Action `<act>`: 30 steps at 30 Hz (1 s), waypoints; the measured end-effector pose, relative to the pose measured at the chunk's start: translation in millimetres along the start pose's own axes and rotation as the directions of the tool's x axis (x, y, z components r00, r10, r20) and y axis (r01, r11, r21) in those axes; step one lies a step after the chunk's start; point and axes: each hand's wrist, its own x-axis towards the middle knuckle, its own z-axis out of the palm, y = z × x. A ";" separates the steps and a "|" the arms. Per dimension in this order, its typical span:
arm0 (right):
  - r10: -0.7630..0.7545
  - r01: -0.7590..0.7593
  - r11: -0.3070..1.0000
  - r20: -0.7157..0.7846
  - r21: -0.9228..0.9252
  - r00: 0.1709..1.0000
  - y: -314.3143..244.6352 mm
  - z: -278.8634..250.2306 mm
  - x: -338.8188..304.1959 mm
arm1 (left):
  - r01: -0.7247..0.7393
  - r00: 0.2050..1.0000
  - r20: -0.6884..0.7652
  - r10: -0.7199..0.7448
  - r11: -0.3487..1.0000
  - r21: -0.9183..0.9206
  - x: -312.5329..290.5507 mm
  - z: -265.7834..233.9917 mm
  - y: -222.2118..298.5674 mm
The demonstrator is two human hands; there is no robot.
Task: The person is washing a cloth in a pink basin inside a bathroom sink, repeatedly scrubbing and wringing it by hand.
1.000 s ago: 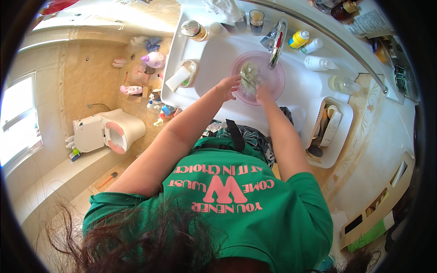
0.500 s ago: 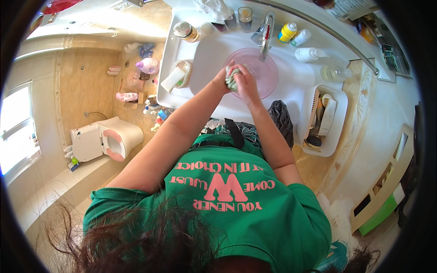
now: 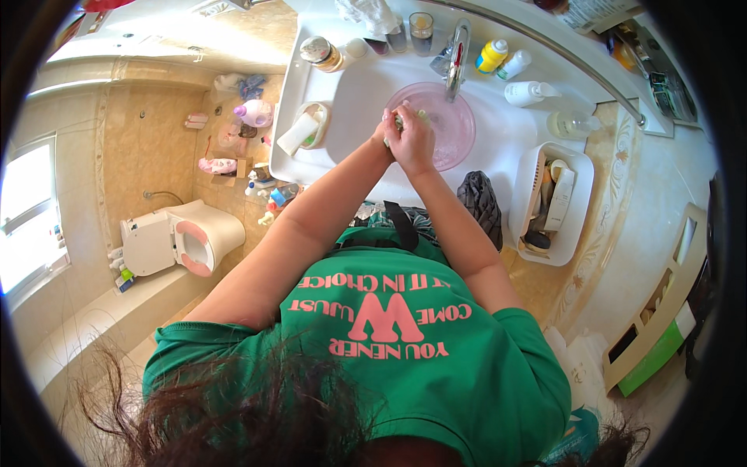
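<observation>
Both hands are closed together over the near left side of a pink, round basin (image 3: 457, 131) in the white sink. My right hand (image 3: 415, 145) wraps over the top of a crumpled, green-and-white cloth (image 3: 398, 122). Beneath and to the left of it, my left hand (image 3: 383, 133) grips the same cloth, its fingers largely hidden. Only small bits of the cloth show between the fingers. The basin seems to hold water, though its depth cannot be made out. A chrome faucet (image 3: 457, 62) stands at the back, its spout above the basin.
A yellow bottle (image 3: 492, 56), a white pump bottle (image 3: 525, 93) and a dark-filled glass (image 3: 421, 35) line the sink's back. At left are a brown jar (image 3: 320, 54) and a small tub (image 3: 310, 128). A white basket (image 3: 580, 175) with brushes sits at right, near a black bag (image 3: 479, 204).
My right hand has turned and closed over the cloth, which now shows much less. Both hands remain at the near left side of the basin.
</observation>
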 end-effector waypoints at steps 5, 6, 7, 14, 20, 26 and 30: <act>0.170 -0.171 0.985 0.077 0.016 0.982 38.1 4.1 4.1 | -0.022 0.975 -0.222 0.007 0.998 -0.065 2.9 8.5 -9.8; 0.197 -0.198 0.980 0.071 0.001 0.978 49.5 3.9 4.2 | -0.049 0.954 -0.295 0.047 0.999 0.001 -0.3 14.9 -11.4; 0.267 -0.266 0.964 0.074 -0.029 0.961 55.9 -2.4 6.8 | -0.066 0.917 -0.377 0.134 0.980 0.188 -3.1 28.0 -14.7; 0.265 -0.208 0.903 0.106 -0.375 0.958 136.6 -13.0 -11.7 | 0.175 0.873 -0.477 0.100 0.849 0.499 -4.5 53.8 -0.4; 0.201 0.193 0.842 0.625 -0.504 0.754 178.4 10.5 -67.1 | 0.279 0.850 -0.526 0.038 0.814 0.509 -3.0 27.2 -1.2; 0.429 -0.100 0.866 0.625 -0.491 0.652 225.5 42.2 -89.9 | 0.279 0.862 -0.504 0.047 0.787 0.550 -6.1 13.4 2.9; 0.469 -0.367 0.883 0.511 -0.293 0.721 172.4 12.6 -40.7 | 0.259 0.826 -0.557 0.086 0.819 0.511 -5.4 18.0 2.7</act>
